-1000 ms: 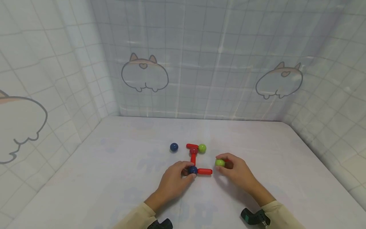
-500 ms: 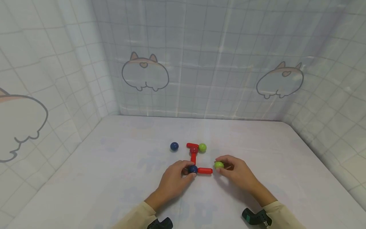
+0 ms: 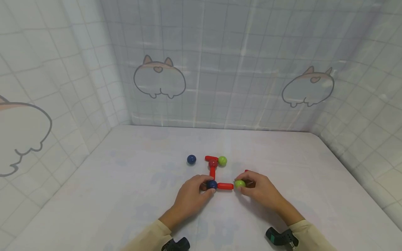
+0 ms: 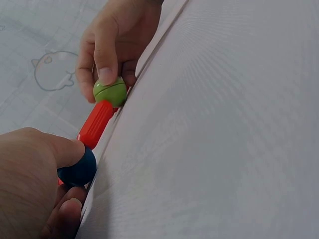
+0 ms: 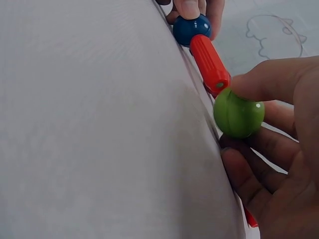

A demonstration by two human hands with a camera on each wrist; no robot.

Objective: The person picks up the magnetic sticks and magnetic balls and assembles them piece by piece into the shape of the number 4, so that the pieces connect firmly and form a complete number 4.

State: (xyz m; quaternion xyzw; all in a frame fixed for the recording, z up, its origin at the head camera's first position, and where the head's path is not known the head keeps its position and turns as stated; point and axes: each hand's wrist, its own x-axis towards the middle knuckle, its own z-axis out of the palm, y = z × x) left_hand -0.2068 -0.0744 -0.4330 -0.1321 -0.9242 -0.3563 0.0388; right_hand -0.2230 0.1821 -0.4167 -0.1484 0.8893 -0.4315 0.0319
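Note:
My left hand [image 3: 190, 197] pinches a dark blue ball [image 3: 212, 184] between thumb and fingers. From that ball a red ridged rod [image 3: 225, 186] points right, and a second red rod [image 3: 212, 173] runs away to a red ball [image 3: 213, 163]. Between thumb and fingers, my right hand [image 3: 262, 188] holds a grooved green ball [image 5: 239, 113] right at the free end of the first rod, whose holed tip shows in the right wrist view. A bit of another red piece [image 5: 250, 218] peeks out by the right fingers, mostly hidden by the hand.
Beyond the hands, a short red rod [image 3: 211, 158] and another green ball [image 3: 222, 160] sit by the red ball. A loose blue ball [image 3: 191, 159] lies to their left. White-clothed table [image 3: 141, 174] and grid-patterned curtains [image 3: 220, 69] enclose the space.
My right hand has brought the green ball slightly left and nearer, up to the red rod's end. The left hand keeps its grip on the blue ball in place.

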